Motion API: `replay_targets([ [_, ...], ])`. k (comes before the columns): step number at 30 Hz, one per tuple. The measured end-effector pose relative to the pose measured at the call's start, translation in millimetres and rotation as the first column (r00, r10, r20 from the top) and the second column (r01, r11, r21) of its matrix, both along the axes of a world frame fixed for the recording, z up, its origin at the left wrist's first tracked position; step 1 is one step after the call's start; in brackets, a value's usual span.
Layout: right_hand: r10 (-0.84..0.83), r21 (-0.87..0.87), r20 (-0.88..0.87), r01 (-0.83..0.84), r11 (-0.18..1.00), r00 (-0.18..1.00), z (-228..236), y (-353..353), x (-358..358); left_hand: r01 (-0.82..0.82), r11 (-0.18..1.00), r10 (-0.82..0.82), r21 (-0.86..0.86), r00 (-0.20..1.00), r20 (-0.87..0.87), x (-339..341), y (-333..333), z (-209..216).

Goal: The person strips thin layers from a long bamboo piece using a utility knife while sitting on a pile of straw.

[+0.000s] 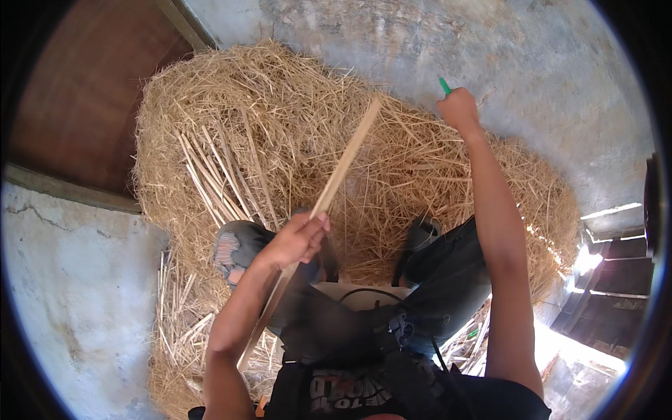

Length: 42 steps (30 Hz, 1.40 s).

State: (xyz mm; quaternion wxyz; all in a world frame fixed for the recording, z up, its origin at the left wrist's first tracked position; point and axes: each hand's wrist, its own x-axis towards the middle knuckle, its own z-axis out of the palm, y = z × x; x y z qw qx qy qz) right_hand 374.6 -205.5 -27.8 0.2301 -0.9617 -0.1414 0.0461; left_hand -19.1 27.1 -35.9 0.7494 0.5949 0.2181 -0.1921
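Observation:
My left hand is closed around a long, pale bamboo strip. The strip slants from beside my left forearm up to the far middle, its far end above the shavings. Out to the far right, apart from the strip, my right hand makes a fist around a green handle. One end of that handle sticks out at the top of the fist. Whatever else belongs to it is hidden by the hand. Beyond my left knee, several thin split strips lie side by side on the heap.
A large heap of curly, straw-coloured shavings surrounds my legs. Grey plastered wall stands behind it, with a brown panel at the far left. More loose strips lie near left. Dark boards edge the bright right side.

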Motion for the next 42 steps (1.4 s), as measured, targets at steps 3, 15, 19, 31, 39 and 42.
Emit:
replay_targets([
  [3, 0.28, 0.017, 0.07, -0.282, 0.959, 0.957, -8.6, 17.4, -44.2, -0.089, 0.996, 0.09, -0.025, 0.995, 0.047, 10.4, 1.6, 0.9],
  [15, 0.637, -0.015, -0.095, -0.641, 0.767, 0.765, 0.3, 90.0, -211.5, -0.097, 0.995, 0.096, 0.037, 0.995, 0.025, 16.6, -5.6, 5.9],
  [19, 0.541, 0.027, 0.096, -0.545, 0.838, 0.836, -18.6, 101.7, -193.3, -0.127, 0.988, 0.127, 0.087, 0.992, 0.009, 11.0, -8.7, 6.5],
  [31, 0.438, -0.072, 0.063, -0.433, 0.898, 0.897, -6.7, 46.5, -81.4, -0.123, 0.745, -0.023, 0.655, 0.977, 0.21, 8.2, -8.3, -24.2],
  [39, 0.619, -0.023, -0.142, -0.628, 0.778, 0.773, -11.4, 100.2, -208.4, -0.206, 0.616, 0.021, 0.761, 0.969, 0.245, 10.1, -14.5, -12.1],
  [42, 0.653, -0.038, -0.171, -0.667, 0.744, 0.738, -13.2, 105.3, -211.4, -0.188, 0.563, 0.02, 0.805, 0.977, 0.214, 8.5, -12.1, -16.6],
])
